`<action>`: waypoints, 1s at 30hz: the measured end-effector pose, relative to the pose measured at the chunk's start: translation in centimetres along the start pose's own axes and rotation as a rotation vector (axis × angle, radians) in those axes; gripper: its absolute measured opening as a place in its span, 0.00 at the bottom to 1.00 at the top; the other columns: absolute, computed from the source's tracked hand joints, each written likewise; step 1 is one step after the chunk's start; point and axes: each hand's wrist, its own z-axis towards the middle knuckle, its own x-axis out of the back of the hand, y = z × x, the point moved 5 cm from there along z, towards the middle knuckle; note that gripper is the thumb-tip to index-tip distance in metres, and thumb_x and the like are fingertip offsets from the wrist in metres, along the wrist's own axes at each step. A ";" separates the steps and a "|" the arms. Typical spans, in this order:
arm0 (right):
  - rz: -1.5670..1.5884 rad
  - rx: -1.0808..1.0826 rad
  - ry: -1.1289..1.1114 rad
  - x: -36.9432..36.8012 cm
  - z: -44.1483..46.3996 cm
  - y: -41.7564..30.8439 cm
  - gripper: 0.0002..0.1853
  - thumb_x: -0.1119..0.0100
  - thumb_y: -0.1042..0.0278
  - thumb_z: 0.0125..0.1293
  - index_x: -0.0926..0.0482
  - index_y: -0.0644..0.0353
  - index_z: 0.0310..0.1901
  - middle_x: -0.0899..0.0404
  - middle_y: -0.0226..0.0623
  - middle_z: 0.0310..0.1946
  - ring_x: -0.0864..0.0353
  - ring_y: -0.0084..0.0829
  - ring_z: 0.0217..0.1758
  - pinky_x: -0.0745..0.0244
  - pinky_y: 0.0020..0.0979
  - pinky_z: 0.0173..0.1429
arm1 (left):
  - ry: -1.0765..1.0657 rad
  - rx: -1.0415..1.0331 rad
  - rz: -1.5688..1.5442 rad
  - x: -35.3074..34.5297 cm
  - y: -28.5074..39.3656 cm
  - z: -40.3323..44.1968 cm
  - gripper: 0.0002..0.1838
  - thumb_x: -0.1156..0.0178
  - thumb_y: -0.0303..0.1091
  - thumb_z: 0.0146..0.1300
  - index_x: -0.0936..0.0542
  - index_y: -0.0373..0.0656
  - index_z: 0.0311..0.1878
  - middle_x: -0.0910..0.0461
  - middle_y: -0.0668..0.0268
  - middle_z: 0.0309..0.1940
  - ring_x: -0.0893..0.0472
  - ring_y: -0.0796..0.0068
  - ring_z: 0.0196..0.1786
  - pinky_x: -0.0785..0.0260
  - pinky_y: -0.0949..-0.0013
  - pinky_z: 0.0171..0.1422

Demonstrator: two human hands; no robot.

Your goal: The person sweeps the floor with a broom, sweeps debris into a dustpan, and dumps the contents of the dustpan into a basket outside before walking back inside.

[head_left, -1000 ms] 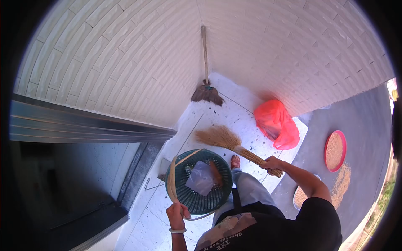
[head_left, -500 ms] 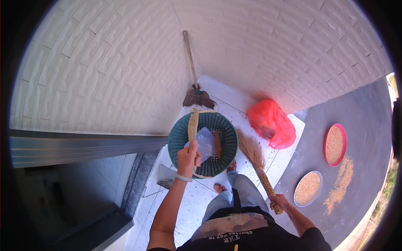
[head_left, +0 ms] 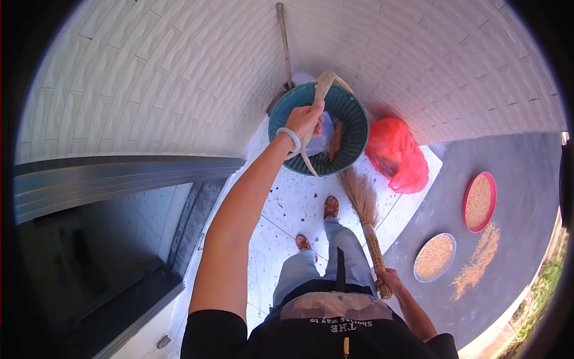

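Note:
My left hand (head_left: pixel 306 121) is closed round the pale strap handle of a green woven basket (head_left: pixel 354 128), held out with my arm stretched toward the wall corner. Inside the basket lie a pale plastic bag (head_left: pixel 321 139) and a brown strip (head_left: pixel 336 140). My right hand (head_left: pixel 388 280) grips the bound handle of a straw broom (head_left: pixel 371 236) low at my right side, its bristles pointing away from me, just below the basket's edge. A red plastic bag (head_left: pixel 396 154) sits on the floor right of the basket.
A stick handle (head_left: pixel 284 45) leans in the corner, its lower end mostly behind the basket. At right, a red tray (head_left: pixel 479 202) and a white tray (head_left: pixel 435 257) hold grain, beside spilled grain (head_left: pixel 477 261). A dark doorway (head_left: pixel 95 269) is at left.
My left hand has carried the basket forward, away from my body and into the corner, over the mop head. My right hand has drawn the broom back to my side, bristles now pointing forward.

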 end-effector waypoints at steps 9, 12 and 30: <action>0.088 -0.009 -0.016 -5.5 1.0 2.9 0.11 0.49 0.68 0.52 0.35 0.69 0.28 0.33 0.38 0.16 0.29 0.30 0.13 0.30 0.31 0.15 | 0.265 -0.173 0.473 20.0 -19.6 -9.5 0.22 0.44 0.48 0.51 0.26 0.38 0.39 0.23 0.56 0.34 0.24 0.65 0.39 0.33 0.69 0.43; 0.144 -0.001 -0.026 -9.2 0.9 4.7 0.10 0.49 0.69 0.53 0.35 0.69 0.28 0.33 0.39 0.15 0.29 0.30 0.13 0.30 0.31 0.15 | 0.261 0.167 0.895 28.8 -31.7 -18.6 0.21 0.42 0.47 0.46 0.24 0.36 0.34 0.24 0.52 0.33 0.25 0.57 0.40 0.34 0.64 0.46; 0.280 -0.276 -0.209 -35.5 -3.5 9.2 0.09 0.50 0.66 0.57 0.34 0.61 0.34 0.35 0.36 0.16 0.35 0.24 0.12 0.35 0.24 0.15 | 0.515 0.538 0.810 42.4 -55.3 -36.9 0.26 0.45 0.51 0.51 0.33 0.39 0.46 0.31 0.47 0.42 0.30 0.49 0.46 0.35 0.55 0.46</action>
